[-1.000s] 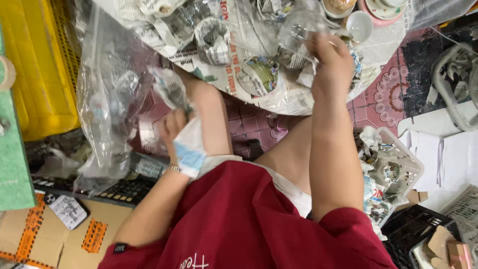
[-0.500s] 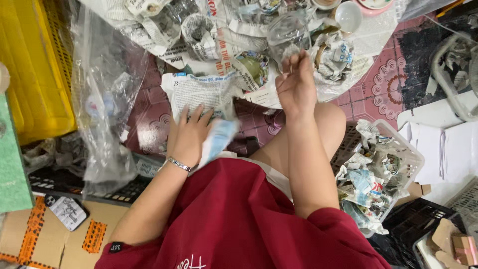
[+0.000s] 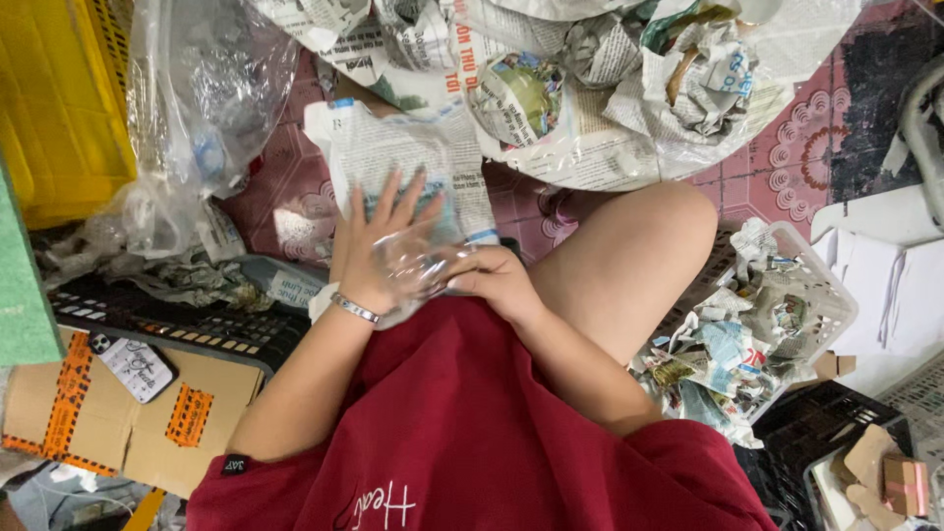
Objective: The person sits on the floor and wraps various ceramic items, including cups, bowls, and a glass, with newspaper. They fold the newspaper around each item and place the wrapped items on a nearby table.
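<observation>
Newspaper sheet [image 3: 393, 157] is pressed flat under the left hand [image 3: 379, 251], fingers spread apart. A clear glass [image 3: 418, 270] is gripped between both hands, the right hand [image 3: 501, 280] closed on its rim.

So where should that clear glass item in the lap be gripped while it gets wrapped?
Probably around its sides, from both ends. The clear glass piece lies on the newspaper sheet between the left hand, spread flat over it, and the right hand at its other end. Its exact shape is hard to tell.
</observation>
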